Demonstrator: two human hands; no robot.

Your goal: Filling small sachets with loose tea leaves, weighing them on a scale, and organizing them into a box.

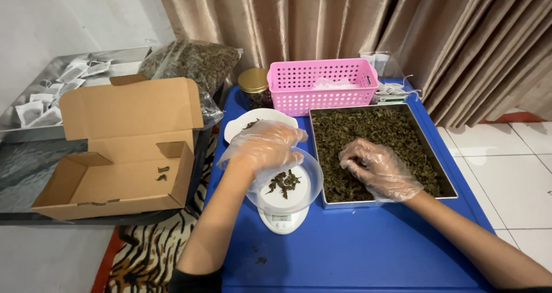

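Fingers (351, 162) of the right hand (379, 169) are pinching together into dried leaves (379, 138) filling the metal tray (445, 181), while the left hand (267, 146), fingers loosely apart, is hovering over the scale's bowl (307, 181), where a few leaves are lying.

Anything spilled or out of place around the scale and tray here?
Yes: a few dried leaf bits lie loose on the blue table below the scale, and two more sit stray in the open cardboard box.

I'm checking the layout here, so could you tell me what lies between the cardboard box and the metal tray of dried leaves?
In the head view, the small white scale and the left hand hovering over it.
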